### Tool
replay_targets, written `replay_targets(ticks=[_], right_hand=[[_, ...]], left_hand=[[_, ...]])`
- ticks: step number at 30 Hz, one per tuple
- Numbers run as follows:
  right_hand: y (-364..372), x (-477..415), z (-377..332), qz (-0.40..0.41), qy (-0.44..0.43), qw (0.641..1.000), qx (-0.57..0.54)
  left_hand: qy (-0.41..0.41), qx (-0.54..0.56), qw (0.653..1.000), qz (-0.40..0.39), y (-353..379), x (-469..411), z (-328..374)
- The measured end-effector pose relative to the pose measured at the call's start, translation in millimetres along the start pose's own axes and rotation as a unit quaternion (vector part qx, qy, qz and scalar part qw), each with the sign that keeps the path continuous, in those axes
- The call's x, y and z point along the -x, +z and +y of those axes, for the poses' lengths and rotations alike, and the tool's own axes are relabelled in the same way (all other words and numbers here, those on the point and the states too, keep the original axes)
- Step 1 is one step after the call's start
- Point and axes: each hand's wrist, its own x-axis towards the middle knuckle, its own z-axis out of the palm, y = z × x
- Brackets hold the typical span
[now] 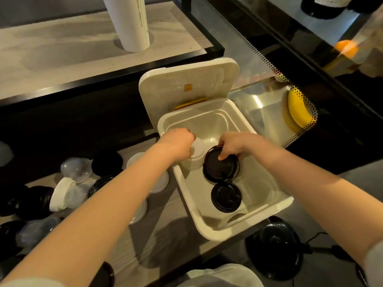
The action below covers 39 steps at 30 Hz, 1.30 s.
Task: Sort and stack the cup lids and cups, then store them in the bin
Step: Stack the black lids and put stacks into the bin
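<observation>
Your left hand (178, 143) curls over the white lid stack (196, 160), hiding its top and your fingertips. Your right hand (234, 145) grips the black lid stack (220, 168), its fingers lost behind the far rim. How many lids either stack holds is too fine to count. Your left forearm (124, 193) covers part of the pale lids (135, 160) on the table (163, 220). The white tube (132, 23) and the dark bottle (323, 5) are cut off by the top edge; the orange thing (346, 47) is blurred

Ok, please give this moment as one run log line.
left hand: holds white lids | right hand: holds black lids | both inside bin | loose lids left of bin
</observation>
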Motion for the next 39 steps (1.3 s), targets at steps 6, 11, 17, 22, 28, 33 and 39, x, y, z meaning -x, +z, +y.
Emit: replay_targets(ticks=[6, 11, 17, 22, 28, 33, 39], right_hand=[[9, -29, 0, -0.019, 0.027, 0.998, 0.047], [23, -40, 0, -0.008, -0.006, 0.994, 0.112], [35, -42, 15, 0.013, -0.056, 0.997, 0.060], [49, -35, 13, 0.013, -0.057, 0.994, 0.092], [75, -40, 3, 0.088, -0.023, 0.977, 0.192], [88, -54, -5, 0.094, 0.038, 0.954, 0.281], [100, -57, 2, 0.136, -0.011, 0.948, 0.289]], left_hand=[[0.018, -0.102, 0.985, -0.137, 6, -27, 5], [0.035, -0.124, 0.976, -0.178, 16, -44, 12], [0.041, -0.121, 0.980, -0.150, 20, -49, 14], [0.036, -0.123, 0.980, -0.150, 20, -52, 12], [0.042, -0.144, 0.970, -0.190, 20, -56, 5], [0.052, -0.145, 0.969, -0.193, 17, -54, 5], [0.052, -0.175, 0.964, -0.193, 15, -50, 7]])
